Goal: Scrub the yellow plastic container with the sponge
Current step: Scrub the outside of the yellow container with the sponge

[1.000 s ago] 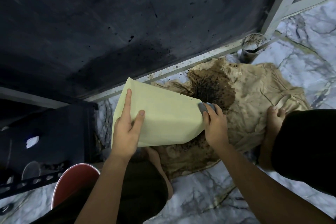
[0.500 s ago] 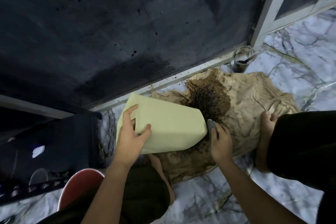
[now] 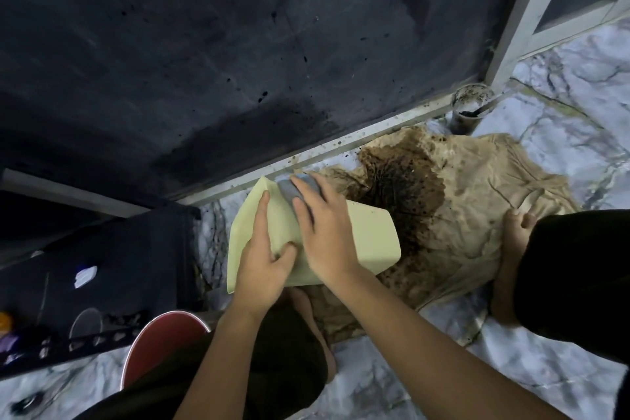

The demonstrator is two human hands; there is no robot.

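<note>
Nearest the camera, dark-clothed knees and two bare forearms are seen reaching forward over a marbled floor (image 3: 392, 382); a red-rimmed bucket (image 3: 160, 337) is noted just beside the left forearm. The left hand (image 3: 264, 269) is laid on the near end of the yellow plastic container (image 3: 368, 239), fingers extended up its side and thumb spread across the wall, pressing rather than wrapping; this is judged to be a brace, so the container is not pushed away under the scrubbing. The right hand (image 3: 324, 235) is crossed over the container, its fingers flattened on a grey-blue sponge (image 3: 298, 189) and the sponge kept pinned against the upper wall near the far edge; the sponge is largely covered by the fingers, so its full shape cannot be told. The container is held tipped on its side, off the floor, above the near edge of a tan cloth (image 3: 477, 215), presumably so that drips are caught; its plastic appears pale yellow, matte, tapered and flat-walled, with no dirt plainly visible on the side shown. Farther out, a dark wet stain with black specks is spread on the cloth; a foot (image 3: 514, 242) is rested on its right edge; beyond, a soiled cup (image 3: 467, 111) stands by a pale door frame (image 3: 518, 14), against a dark speckled panel (image 3: 204, 61).
</note>
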